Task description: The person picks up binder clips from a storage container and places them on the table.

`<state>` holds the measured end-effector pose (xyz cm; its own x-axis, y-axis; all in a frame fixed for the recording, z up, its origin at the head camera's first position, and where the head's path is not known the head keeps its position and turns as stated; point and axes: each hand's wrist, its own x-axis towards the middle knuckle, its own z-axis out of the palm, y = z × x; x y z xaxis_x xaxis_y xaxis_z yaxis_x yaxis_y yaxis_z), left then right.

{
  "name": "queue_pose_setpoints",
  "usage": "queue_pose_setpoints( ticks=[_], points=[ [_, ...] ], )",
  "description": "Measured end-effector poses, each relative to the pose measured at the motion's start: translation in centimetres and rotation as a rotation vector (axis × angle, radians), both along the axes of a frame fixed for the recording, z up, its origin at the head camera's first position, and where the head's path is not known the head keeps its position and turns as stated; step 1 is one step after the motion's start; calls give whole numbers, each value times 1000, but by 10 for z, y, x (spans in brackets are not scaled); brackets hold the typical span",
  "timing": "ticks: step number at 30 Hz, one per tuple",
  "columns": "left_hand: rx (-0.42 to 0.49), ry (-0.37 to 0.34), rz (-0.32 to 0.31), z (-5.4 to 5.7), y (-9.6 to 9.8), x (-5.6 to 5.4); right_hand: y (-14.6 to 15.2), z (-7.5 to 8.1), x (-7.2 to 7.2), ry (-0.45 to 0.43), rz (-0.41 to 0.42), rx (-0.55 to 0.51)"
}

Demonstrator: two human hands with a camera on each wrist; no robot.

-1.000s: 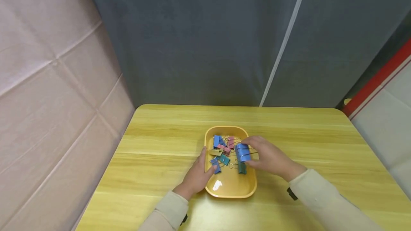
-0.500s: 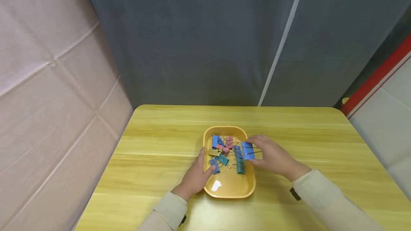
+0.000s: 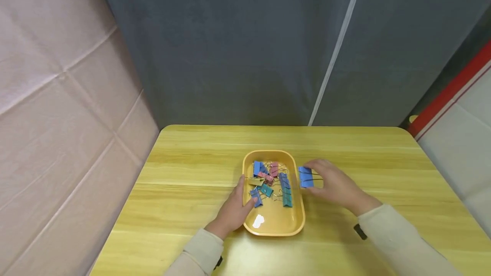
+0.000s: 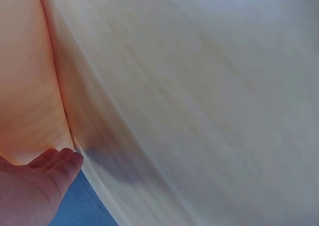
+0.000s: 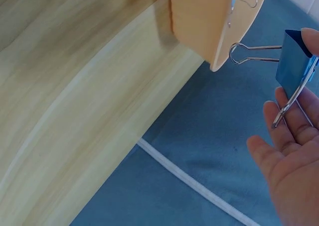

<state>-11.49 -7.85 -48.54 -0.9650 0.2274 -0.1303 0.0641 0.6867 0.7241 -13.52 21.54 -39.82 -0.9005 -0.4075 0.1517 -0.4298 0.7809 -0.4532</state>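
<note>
In the head view, my right hand (image 3: 339, 186) pinches a large blue binder clip (image 3: 305, 177) by its ends, thumb against fingers. The clip is just outside the right rim of a yellow plastic tray (image 3: 276, 225). Its wire handles stick out on both sides in the right wrist view, where the blue body (image 5: 290, 66) is clear of the tray wall (image 5: 199, 24). My left hand (image 3: 232, 214) holds the tray's left side, thumb over the rim and fingers along the outer wall. Inside lie several smaller binder clips, among them a pink clip (image 3: 274, 168) and a teal clip (image 3: 287, 198).
The tray stands on a wood-grain table (image 3: 192, 161). A dark grey curtain (image 3: 230, 54) hangs behind the table's far edge, and a pale padded wall (image 3: 76, 139) rises at the left. A red-edged white panel (image 3: 472, 148) is at the right.
My right hand has moved right with the large blue binder clip, from above the tray's right side to beyond its rim. A smaller blue clip has come into sight there. My left hand stays put.
</note>
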Motion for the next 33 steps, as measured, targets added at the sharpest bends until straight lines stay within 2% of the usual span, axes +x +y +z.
queue_pose_setpoints(
  ticks=[16, 24, 33],
  points=[
    [-5, -19, 14, -1, -1, 1, 24, -9, 10, -1, -37, 1],
    [1, 0, 6, 1, -1, 2, 26, -16, 17, -26, -30, 11],
    [4, -16, 13, 2, -1, 1, 25, -29, 21, -41, -36, 59]
  ],
)
